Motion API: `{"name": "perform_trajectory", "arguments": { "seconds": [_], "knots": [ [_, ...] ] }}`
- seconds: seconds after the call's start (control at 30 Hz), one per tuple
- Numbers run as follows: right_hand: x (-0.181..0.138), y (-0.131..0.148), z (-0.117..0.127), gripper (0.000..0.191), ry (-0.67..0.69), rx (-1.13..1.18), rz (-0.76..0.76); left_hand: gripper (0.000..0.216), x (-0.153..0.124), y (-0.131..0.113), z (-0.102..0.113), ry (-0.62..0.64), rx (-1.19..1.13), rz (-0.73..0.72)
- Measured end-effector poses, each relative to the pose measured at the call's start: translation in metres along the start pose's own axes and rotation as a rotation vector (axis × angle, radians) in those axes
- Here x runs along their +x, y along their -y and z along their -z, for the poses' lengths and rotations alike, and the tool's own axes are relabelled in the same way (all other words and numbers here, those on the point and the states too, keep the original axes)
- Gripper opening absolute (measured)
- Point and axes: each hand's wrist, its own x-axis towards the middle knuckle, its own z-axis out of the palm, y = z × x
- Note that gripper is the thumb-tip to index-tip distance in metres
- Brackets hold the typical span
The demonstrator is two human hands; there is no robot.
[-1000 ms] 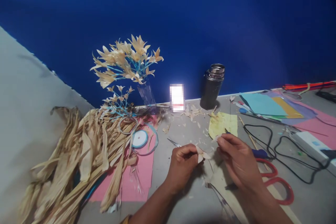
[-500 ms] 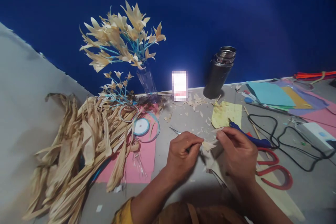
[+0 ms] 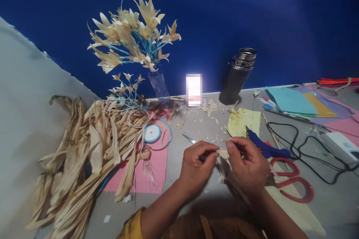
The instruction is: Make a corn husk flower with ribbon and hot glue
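Note:
My left hand (image 3: 196, 168) is closed in a pinch on a small pale husk flower (image 3: 223, 154) between the two hands. My right hand (image 3: 248, 168) is closed too, thumb and fingertips together beside the flower, with a thin pale husk petal (image 3: 228, 140) at their tips. The fingers partly cover both pieces. Below the flower, more pale strips show between the wrists, too unclear to name. Slim metal blades (image 3: 188, 138) stick out behind my left hand. Red-handled scissors (image 3: 307, 190) lie to the right of my right hand, near a blue glue gun (image 3: 266, 145).
Dried corn husks (image 3: 95, 149) pile up at left, beside a ribbon spool (image 3: 152, 133) on pink paper (image 3: 157, 179). A vase (image 3: 159, 84) of husk flowers, a glowing blurred screen (image 3: 193, 89) and a dark flask (image 3: 237, 78) stand along the blue wall. A black cable (image 3: 297, 134) loops at right.
My right hand has moved left, bringing its petal close to the flower in my left hand. The whole view has shifted slightly.

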Motion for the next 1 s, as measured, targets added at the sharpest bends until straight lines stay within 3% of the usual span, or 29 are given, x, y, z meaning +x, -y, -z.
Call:
{"name": "perform_trajectory", "arguments": {
  "seconds": [0.27,0.37,0.47,0.53,0.73,1.0],
  "knots": [
    [-0.001,0.004,0.000,0.015,0.045,0.067,-0.167,0.011,0.004,-0.005,0.007,0.026,-0.165,0.190],
    [0.005,0.007,0.001,0.016,0.055,0.137,-0.229,0.003,0.005,-0.001,0.006,0.016,-0.364,0.415],
    [0.013,0.006,0.006,0.018,0.018,0.199,-0.311,0.018,0.006,0.003,0.005,-0.020,-0.669,0.656],
    [0.016,0.003,0.009,0.018,0.006,0.217,-0.356,0.027,0.006,0.004,0.003,-0.053,-0.800,0.733],
    [0.011,0.005,0.011,0.014,0.028,0.311,-0.350,0.033,0.005,0.006,0.000,-0.131,-0.916,0.775],
    [0.012,0.011,0.008,0.008,0.074,0.394,-0.331,0.038,0.004,0.004,-0.001,-0.103,-0.862,0.715]
  ]
}}
